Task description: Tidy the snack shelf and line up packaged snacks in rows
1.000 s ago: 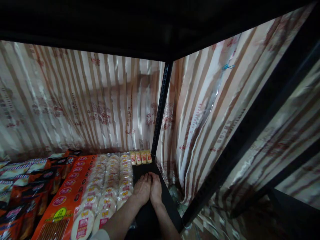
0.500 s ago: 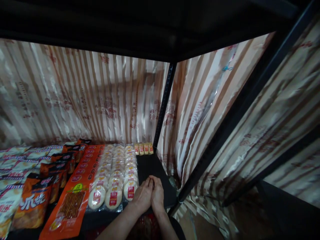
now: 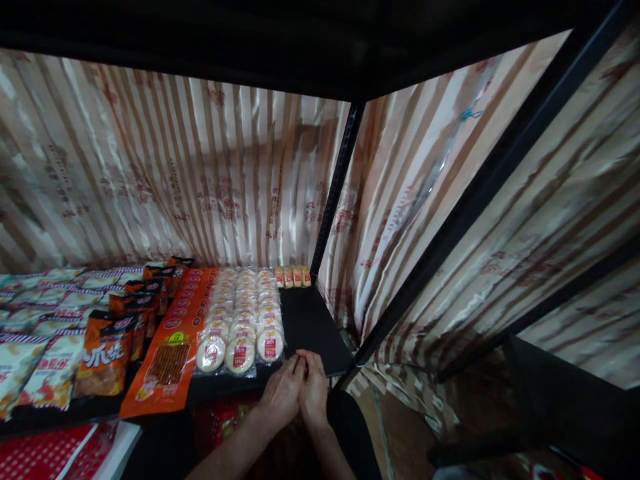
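Observation:
My left hand [image 3: 283,393] and my right hand [image 3: 313,390] are pressed together at the front edge of a black shelf [image 3: 313,327]. Both have closed, curled fingers, with the fingertips meeting. Their palms face away from me, so anything inside them is hidden. Just left of them lie clear-wrapped stacks of round white crackers [image 3: 241,353] with red labels, set in three columns. Behind these, a short row of small yellow packets [image 3: 293,277] stands by the back post.
Further left are a long orange snack pack [image 3: 170,360], orange-and-black bags [image 3: 105,353] and white snack bags [image 3: 55,367]. Below the shelf sits a red dotted package [image 3: 45,453]. Black metal posts [image 3: 340,180] and striped sheeting [image 3: 240,167] enclose the back and right.
The view has tilted down and shifted left, so the shelf goods appear higher and the red package has come into sight. My hands stay pressed together in much the same pose.

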`<state>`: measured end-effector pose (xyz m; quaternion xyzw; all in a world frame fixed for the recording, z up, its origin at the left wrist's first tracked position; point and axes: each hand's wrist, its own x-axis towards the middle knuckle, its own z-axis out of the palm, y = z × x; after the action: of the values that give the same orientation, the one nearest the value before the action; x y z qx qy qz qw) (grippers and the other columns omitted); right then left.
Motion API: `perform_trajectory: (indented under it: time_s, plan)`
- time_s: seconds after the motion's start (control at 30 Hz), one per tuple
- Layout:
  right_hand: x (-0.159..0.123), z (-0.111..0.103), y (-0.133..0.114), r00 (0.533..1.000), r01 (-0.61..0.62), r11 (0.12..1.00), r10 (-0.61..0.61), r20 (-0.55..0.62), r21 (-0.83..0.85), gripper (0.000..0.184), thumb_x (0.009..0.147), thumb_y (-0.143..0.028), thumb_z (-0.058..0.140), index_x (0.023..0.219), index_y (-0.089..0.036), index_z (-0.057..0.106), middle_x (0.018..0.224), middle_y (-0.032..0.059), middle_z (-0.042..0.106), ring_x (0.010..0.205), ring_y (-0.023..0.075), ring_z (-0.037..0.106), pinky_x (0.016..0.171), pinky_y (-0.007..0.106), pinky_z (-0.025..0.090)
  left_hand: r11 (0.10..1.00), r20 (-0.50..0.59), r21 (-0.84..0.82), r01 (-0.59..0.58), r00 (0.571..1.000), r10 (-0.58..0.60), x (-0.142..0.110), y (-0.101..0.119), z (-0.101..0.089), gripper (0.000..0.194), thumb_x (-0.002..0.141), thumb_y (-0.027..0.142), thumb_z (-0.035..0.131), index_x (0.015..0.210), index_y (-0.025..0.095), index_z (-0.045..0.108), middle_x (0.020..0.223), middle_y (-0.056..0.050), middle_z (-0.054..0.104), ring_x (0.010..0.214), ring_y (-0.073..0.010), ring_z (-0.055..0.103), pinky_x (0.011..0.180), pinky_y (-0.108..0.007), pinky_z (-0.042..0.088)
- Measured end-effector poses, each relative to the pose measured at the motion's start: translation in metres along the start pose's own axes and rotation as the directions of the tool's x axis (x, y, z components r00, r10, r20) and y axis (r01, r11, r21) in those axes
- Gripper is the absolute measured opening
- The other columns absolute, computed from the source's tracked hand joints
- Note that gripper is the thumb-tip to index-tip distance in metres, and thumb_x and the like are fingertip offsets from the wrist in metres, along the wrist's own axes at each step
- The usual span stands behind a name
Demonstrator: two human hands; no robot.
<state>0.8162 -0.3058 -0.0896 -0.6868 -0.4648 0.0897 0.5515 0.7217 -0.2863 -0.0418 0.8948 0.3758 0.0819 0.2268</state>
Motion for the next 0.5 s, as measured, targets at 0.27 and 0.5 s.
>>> perform_trajectory:
  time_s: [0.27,0.5]
  plan:
    - [-0.059,0.004,-0.005,0.989,0.067,0.997,-0.062,0.137,-0.037,0.025,0.083,-0.02,0.04,0.09,-0.022,0.064,0.092,0.0061,0.063,0.09,0.0179,0.06,0.084,0.03,0.048,0.999,0.044,-0.047,0.019,0.999,-0.017,-0.058,-0.017,0.022,0.049,0.087,0.016,0.034,0.135,0.01,0.039,0.135,-0.013,0.047,0.125,-0.0184,0.044,0.107,-0.027,0.033]
    - [-0.099,0.029,0.019,0.898,-0.002,0.982,0.086,0.433,-0.19,0.03,0.077,-0.009,0.043,0.089,-0.019,0.068,0.092,0.0085,0.067,0.09,0.0195,0.063,0.083,0.029,0.048,0.955,0.214,-0.177,0.238,0.956,-0.199,-0.087,-0.055,0.07,0.06,0.078,0.013,0.045,0.137,0.013,0.035,0.141,-0.013,0.042,0.129,-0.0218,0.039,0.107,-0.035,0.031]
